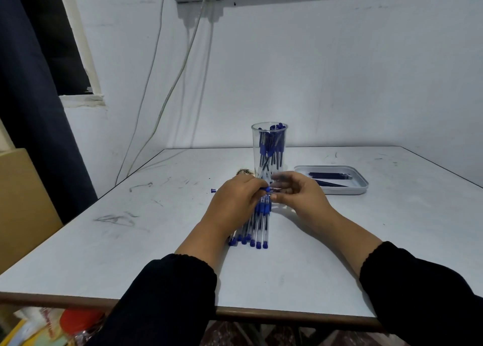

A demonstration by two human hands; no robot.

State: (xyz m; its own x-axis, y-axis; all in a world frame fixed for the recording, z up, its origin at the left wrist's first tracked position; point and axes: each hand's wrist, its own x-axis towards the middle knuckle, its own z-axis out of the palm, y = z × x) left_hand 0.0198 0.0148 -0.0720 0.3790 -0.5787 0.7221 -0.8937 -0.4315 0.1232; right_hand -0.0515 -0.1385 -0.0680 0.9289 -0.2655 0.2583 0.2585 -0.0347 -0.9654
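My left hand [236, 199] and my right hand [300, 192] meet over the middle of the white table [156, 254], and both pinch one clear pen with a blue cap [269, 189] that lies crosswise between them. Under the hands, a row of several clear pens with blue caps [257, 228] lies on the table, ends toward me. Just behind the hands stands a tall clear cup [269, 147] with several capped blue pens upright in it. My right fingers are blurred.
A shallow white tray [360, 186] with dark refills lies to the right of the cup. A small blue pen part [213, 190] lies left of my left hand. Cables [167, 97] hang down the wall behind. A cardboard box [23, 202] stands left of the table.
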